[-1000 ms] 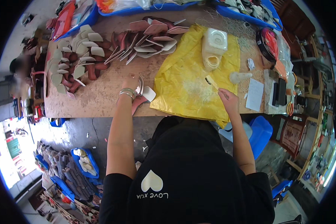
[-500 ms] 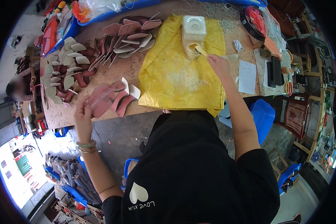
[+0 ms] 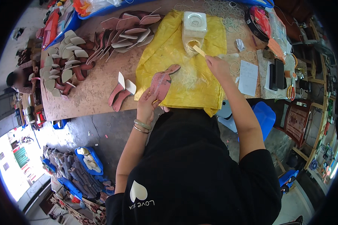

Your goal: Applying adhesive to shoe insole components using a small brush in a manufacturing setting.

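My left hand (image 3: 148,104) grips a reddish-pink shoe insole (image 3: 162,84) by its wide end and holds it over the left part of the yellow plastic sheet (image 3: 147,62). My right hand (image 3: 217,68) is closed around the pale flat handle of a brush (image 3: 199,50). The brush's far end dips into the cut opening of a white plastic bottle (image 3: 194,23), which lies at the back of the sheet; its tip is hidden inside. Whitish dried smears mark the sheet's middle. Two red-brown insoles (image 3: 121,98) with white flaps lie on the table left of the sheet.
Piles of similar insoles (image 3: 133,35) cover the table's back left. Tangled cords (image 3: 234,24), a paper sheet (image 3: 248,78), a black box (image 3: 277,73) and scissors (image 3: 290,92) sit at right. A blue bin (image 3: 264,116) stands below the table's edge. Another person (image 3: 20,80) is far left.
My left hand has carried the insole rightward from the table's left part to over the yellow sheet. My right hand with the brush has barely shifted at the bottle's opening.
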`<action>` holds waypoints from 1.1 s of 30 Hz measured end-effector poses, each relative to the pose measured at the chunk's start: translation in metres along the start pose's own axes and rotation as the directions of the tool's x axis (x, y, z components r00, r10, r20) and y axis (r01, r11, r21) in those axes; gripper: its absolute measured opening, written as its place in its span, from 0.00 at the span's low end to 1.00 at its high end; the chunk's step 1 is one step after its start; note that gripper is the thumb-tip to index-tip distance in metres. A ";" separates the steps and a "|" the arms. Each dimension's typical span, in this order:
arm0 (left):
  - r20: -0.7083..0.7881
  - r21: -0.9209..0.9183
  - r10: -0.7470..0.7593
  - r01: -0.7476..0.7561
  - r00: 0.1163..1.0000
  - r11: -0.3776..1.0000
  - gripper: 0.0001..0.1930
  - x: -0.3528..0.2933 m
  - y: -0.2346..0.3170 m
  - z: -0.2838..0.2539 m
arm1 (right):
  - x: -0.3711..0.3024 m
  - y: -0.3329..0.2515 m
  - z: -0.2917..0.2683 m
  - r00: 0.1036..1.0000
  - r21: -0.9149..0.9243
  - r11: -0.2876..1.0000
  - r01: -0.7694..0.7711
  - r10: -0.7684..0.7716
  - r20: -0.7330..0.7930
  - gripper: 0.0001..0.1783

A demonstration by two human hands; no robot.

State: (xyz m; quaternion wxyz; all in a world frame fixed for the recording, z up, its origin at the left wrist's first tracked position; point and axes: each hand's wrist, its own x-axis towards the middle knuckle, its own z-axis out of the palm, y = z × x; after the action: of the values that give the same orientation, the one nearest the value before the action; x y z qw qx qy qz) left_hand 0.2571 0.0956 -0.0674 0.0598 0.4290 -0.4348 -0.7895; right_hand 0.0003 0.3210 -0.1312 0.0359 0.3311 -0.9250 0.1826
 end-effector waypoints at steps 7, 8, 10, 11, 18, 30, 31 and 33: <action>0.000 -0.173 -0.094 0.092 0.996 0.981 0.16 0.000 -0.009 -0.006 | -0.064 -0.044 -0.027 0.879 0.681 0.556 -0.477 0.296 0.374 0.12; -0.013 -0.207 -0.100 0.095 0.995 0.974 0.15 0.001 -0.011 -0.008 | -0.070 -0.055 -0.029 0.878 0.780 0.403 -0.478 0.208 0.431 0.13; -0.015 -0.199 -0.116 0.111 0.993 0.974 0.14 0.000 -0.014 -0.010 | -0.072 -0.075 -0.034 0.887 0.804 0.385 -0.453 0.110 0.448 0.13; -0.014 -0.195 -0.131 0.126 0.991 0.973 0.13 -0.001 -0.015 -0.011 | -0.071 -0.083 -0.034 0.890 0.826 0.368 -0.427 0.012 0.455 0.13; -0.036 -0.216 -0.135 0.124 0.990 0.968 0.12 0.000 -0.025 -0.020 | -0.053 -0.087 0.011 0.895 0.760 0.505 -0.409 0.061 0.441 0.14; -0.100 0.189 0.002 0.017 0.995 0.982 0.13 0.019 -0.007 -0.040 | -0.030 -0.063 0.045 0.904 0.471 0.784 -0.404 0.266 0.334 0.14; -0.047 0.307 0.078 -0.060 0.996 0.950 0.13 0.019 -0.001 -0.040 | -0.023 -0.066 0.044 0.905 0.427 0.820 -0.381 0.237 0.353 0.15; 0.018 0.418 0.147 -0.140 0.989 0.898 0.13 0.023 0.006 -0.043 | -0.012 -0.070 0.042 0.904 0.384 0.851 -0.357 0.211 0.373 0.15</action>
State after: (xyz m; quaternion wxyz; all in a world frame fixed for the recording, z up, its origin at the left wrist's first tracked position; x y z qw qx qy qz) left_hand 0.2720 0.0541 -0.0886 0.0277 0.4042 -0.6236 -0.6686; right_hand 0.0561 0.2626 -0.1509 -0.2172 0.2129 -0.8913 0.3363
